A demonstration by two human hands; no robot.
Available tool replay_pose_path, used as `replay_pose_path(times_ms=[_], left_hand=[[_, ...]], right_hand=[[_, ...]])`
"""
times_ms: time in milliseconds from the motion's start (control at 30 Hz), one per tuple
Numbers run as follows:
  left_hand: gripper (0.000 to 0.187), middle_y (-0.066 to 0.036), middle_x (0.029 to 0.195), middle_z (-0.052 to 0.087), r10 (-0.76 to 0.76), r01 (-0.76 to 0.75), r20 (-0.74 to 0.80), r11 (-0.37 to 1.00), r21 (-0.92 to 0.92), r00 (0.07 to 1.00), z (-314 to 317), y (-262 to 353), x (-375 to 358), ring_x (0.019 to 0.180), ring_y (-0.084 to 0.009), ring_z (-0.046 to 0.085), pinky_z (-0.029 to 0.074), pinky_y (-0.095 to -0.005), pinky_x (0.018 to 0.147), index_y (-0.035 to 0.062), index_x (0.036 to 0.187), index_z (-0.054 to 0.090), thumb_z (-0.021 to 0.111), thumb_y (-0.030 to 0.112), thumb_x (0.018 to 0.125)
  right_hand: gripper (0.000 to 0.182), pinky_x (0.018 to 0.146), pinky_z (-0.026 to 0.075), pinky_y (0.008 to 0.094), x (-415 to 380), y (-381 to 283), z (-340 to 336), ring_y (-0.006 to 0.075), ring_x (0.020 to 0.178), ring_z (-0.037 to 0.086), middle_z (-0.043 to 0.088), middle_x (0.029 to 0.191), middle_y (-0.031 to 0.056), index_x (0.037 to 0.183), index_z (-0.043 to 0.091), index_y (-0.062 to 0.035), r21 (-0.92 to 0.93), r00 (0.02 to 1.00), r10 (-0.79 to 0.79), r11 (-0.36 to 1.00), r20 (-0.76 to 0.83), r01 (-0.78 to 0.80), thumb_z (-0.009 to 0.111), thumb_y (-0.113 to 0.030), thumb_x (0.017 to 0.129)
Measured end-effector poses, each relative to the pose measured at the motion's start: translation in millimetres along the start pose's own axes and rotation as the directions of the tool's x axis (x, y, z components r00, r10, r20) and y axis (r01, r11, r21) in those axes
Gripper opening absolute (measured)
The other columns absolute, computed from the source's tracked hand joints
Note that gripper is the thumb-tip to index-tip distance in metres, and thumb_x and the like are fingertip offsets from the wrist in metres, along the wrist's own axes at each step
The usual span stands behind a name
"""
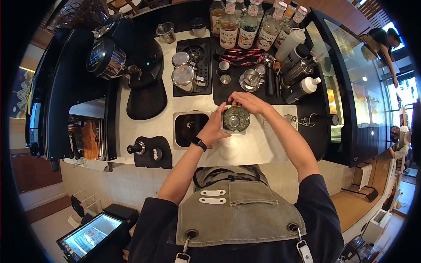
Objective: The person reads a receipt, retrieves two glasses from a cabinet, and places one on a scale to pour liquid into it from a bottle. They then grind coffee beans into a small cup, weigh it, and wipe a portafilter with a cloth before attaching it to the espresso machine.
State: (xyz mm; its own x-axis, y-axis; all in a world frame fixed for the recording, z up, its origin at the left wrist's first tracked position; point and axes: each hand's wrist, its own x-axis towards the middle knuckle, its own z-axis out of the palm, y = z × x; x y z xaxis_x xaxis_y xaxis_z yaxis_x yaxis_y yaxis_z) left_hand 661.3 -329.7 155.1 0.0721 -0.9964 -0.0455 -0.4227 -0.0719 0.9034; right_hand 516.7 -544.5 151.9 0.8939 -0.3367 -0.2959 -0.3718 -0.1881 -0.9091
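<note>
A clear glass (237, 119), seen from above, stands on a small pale square base (240, 131) on the light counter. My left hand (213, 125), with a black watch on its wrist, curves round the glass's left side, thumb toward me and fingers on the far side. My right hand (247, 103) reaches over from the right, its bent fingers at the glass's far rim. Parts of the fingertips are hidden, so exact contact with glass or base is hard to see. Left of my left hand is a recessed metal bin (176, 131) with dark contents.
Behind stand syrup bottles (229, 27), squeeze bottles (309, 85), a metal cup on a saucer (251, 79) and steel pitchers (183, 77). A coffee grinder (106, 59) and a tamper (139, 147) are to the left. A display case (351, 83) borders the right; people are beyond it.
</note>
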Motion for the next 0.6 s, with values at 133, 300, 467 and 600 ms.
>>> replay_pose_path(times_ms=[133,300,467,600], left_hand=[[0.128,-0.022,0.153,0.044,-0.023,0.023,-0.006,1.000,-0.001,1.000,-1.0,1.4,-0.7,0.142,-0.0398,0.044,0.037,-0.0443,0.123,0.0093,0.165,0.013,0.092,0.004,0.064],[0.128,-0.022,0.153,0.044,-0.016,0.016,-0.013,1.000,0.011,1.000,0.6,-0.8,-0.4,0.141,-0.0397,0.044,0.038,-0.0444,0.123,0.0103,0.165,0.013,0.092,0.005,0.063],[0.129,-0.021,0.154,0.043,-0.001,0.001,-0.001,1.000,-0.003,1.000,-0.1,-3.8,0.5,0.142,-0.0399,0.044,0.037,-0.0447,0.124,0.0104,0.165,0.013,0.092,0.006,0.063],[0.128,-0.022,0.154,0.043,-0.015,0.015,0.015,1.000,-0.024,1.000,-1.0,-4.2,0.7,0.142,-0.0402,0.043,0.036,-0.0452,0.124,0.0095,0.165,0.014,0.092,0.006,0.063]], right_hand=[[0.052,0.070,0.048,0.0296,-6.3,-3.8,-4.9,0.0124,0.076,0.056,0.065,0.090,-0.0004,0.114,0.067,-0.0091,0.020,0.999,0.042,0.999,-0.006,-0.042,0.039,-0.052,0.112],[0.051,0.071,0.049,0.0299,-6.6,-5.6,-4.8,0.0126,0.077,0.058,0.066,0.091,0.0006,0.116,0.067,-0.0093,-0.032,1.000,0.026,0.999,0.009,-0.026,0.039,-0.051,0.112],[0.051,0.082,0.052,0.0373,-6.2,-2.9,-3.1,0.0227,0.088,0.066,0.070,0.095,0.0081,0.120,0.065,-0.0070,-0.234,0.995,-0.091,0.967,0.047,0.100,0.036,-0.048,0.112],[0.038,0.093,0.051,0.0407,-10.9,-5.8,-1.9,0.0285,0.101,0.069,0.072,0.108,0.0134,0.126,0.063,-0.0063,-0.182,0.998,-0.059,0.981,0.021,0.062,0.046,-0.036,0.109]])
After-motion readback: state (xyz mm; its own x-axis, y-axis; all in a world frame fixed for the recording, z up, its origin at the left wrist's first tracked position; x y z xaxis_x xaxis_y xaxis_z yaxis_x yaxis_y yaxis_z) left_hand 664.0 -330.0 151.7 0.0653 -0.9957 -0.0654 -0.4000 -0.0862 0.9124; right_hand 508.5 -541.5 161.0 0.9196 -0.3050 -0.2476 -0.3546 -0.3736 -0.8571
